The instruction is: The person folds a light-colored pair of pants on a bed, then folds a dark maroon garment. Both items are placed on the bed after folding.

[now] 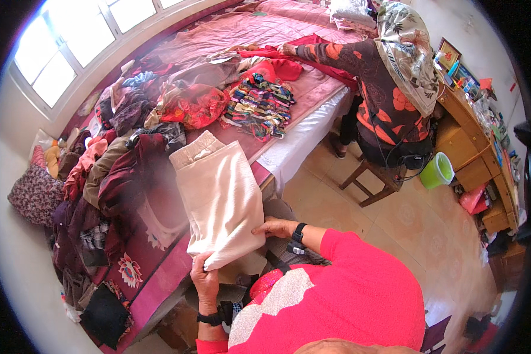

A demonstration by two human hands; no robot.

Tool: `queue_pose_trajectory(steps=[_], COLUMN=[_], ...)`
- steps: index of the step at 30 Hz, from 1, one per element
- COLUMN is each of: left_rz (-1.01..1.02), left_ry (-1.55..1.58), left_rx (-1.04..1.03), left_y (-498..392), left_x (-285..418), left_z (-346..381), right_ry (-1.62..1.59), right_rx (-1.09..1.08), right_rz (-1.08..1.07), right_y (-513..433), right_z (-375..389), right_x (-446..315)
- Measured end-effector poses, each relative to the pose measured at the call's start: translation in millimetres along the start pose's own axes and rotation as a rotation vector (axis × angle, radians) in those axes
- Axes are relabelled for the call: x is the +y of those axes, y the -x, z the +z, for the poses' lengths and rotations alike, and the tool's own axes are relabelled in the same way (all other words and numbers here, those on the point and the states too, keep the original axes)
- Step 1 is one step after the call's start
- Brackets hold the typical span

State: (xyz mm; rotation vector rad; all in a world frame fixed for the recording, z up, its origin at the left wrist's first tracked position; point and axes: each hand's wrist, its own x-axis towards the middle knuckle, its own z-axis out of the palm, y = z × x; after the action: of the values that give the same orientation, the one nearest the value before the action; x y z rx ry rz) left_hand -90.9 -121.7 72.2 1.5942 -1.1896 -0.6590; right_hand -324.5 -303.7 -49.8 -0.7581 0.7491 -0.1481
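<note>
Folded cream trousers [223, 199] with a gathered elastic waistband [199, 150] hang between my two hands, partly over the edge of the bed. My left hand [205, 276] grips the near lower corner of the cloth. At the right edge, my right hand [274, 227] pinches the fabric between thumb and fingers. The waistband end points away from me, towards the pile. Just left of the trousers lie a dark maroon garment [132, 172] and a pale pink garment [161, 217] on the bed.
A heap of clothes [128, 106] spreads along the window side of the bed [265, 26]. A multicoloured striped textile [261, 106] lies near the bed edge. A co-worker [380, 79] on a wooden stool [371, 183] reaches over red cloth [309, 62]. A green bucket [438, 170] stands by a wooden desk [464, 146].
</note>
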Motion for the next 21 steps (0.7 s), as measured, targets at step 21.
queue_pose_trajectory(steps=[21], left_rz=[0.208], left_ry=[-0.373], left_rx=[-0.195], left_y=[10], left_x=[17], left_z=[-29], right_ry=[0.099], right_rx=[-0.078], right_rz=[0.091], right_y=[95], right_z=[-18], right_x=[-31])
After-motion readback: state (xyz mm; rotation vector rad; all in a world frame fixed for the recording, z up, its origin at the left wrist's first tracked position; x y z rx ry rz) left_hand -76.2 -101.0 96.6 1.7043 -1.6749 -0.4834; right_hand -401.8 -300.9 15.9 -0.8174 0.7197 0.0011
